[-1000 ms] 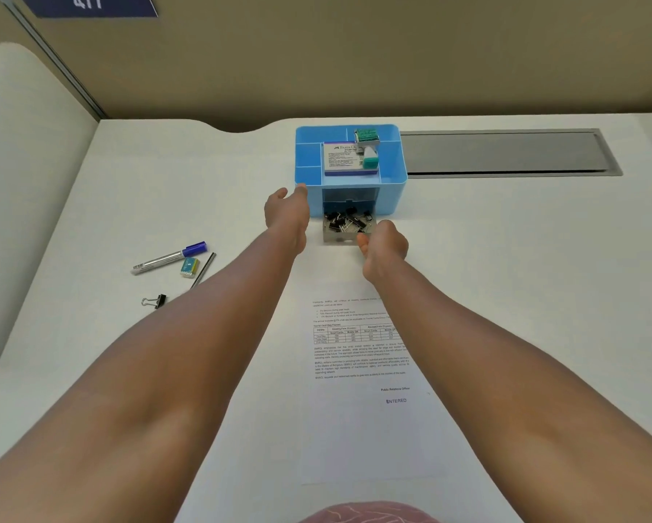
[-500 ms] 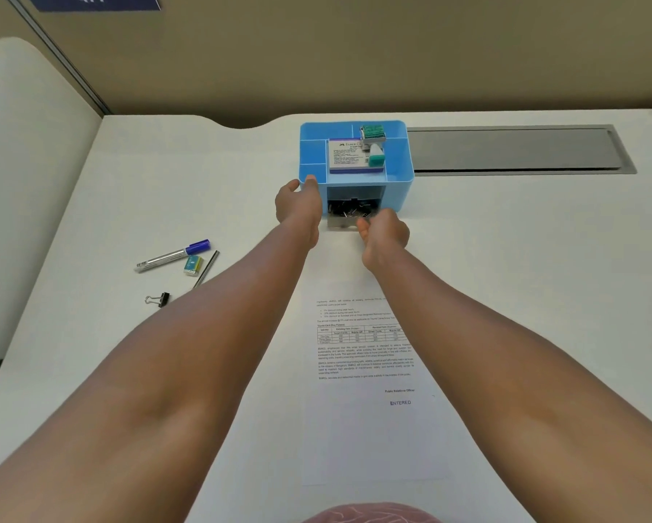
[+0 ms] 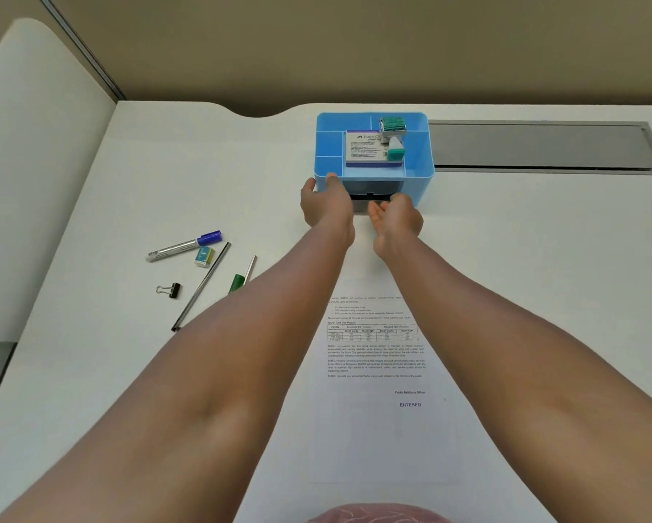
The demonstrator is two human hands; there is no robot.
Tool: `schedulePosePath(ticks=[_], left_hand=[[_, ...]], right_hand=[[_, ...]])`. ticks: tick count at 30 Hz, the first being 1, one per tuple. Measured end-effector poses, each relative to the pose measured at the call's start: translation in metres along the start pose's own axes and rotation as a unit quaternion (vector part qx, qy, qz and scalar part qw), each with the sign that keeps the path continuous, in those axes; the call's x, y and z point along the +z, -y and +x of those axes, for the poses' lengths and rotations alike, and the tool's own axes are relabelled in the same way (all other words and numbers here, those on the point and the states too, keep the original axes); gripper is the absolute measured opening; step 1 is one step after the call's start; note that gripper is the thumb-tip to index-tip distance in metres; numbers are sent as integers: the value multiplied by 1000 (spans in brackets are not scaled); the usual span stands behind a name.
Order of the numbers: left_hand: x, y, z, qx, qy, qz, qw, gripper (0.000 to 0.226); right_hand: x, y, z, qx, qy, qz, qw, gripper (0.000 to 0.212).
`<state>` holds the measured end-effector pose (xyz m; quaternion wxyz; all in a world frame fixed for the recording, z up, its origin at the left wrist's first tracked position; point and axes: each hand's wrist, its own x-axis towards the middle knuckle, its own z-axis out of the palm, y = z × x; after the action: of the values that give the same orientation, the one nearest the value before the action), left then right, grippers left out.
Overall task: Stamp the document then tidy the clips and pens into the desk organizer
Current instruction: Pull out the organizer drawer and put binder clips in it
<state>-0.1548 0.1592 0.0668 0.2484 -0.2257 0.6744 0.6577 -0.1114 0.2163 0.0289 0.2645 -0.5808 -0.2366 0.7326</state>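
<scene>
— At the far middle of the white desk [image 3: 505, 277], what sits there?

— A blue desk organizer [image 3: 424, 145], its drawer [image 3: 366, 200] nearly flush with the front. The left hand [image 3: 326, 205] rests against the organizer's front left corner, thumb round the side, fingertips on the rim. The right hand [image 3: 396, 217] presses straight, relaxed fingers against the drawer front; it grips nothing.

— And inside the top trays?

— A stamp pad box [image 3: 366, 149] marked "Faber-C…", the rest hidden by a green-and-white stamp [image 3: 392, 135] lying across its right edge.

— Where's the document?

— The document [image 3: 377, 371] lies flat between the forearms, near edge toward the person, far edge just short of the organizer. It carries printed paragraphs and a table too small to read, and a blue stamped word, "ENTERED", at lower right.

— What's still loose?

— Well to the left: a marker with a blue cap [image 3: 184, 246], a small eraser [image 3: 203, 256] just beside it, a black binder clip [image 3: 170, 289], a long slim pen [image 3: 202, 286], and a green-barrelled pen [image 3: 241, 277] partly hidden by the left forearm.

— Anything behind?

— A grey cable hatch [image 3: 543, 147] set into the desk, right of the organizer.
</scene>
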Motion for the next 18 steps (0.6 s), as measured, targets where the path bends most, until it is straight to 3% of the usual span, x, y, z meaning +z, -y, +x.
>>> schedulePosePath(ticks=[4,13,18], left_hand=[[5,4,-3,11,-19,-27,999,47],[0,21,-1,44,-22,-44,998,44],[-1,17,4,66,-24,-42,997,47]], right_hand=[[2,0,3,-2,3,14,1000,7],[3,4,8,2,13,12,1000,15],[7,0,6,3,2,-42,999,14]])
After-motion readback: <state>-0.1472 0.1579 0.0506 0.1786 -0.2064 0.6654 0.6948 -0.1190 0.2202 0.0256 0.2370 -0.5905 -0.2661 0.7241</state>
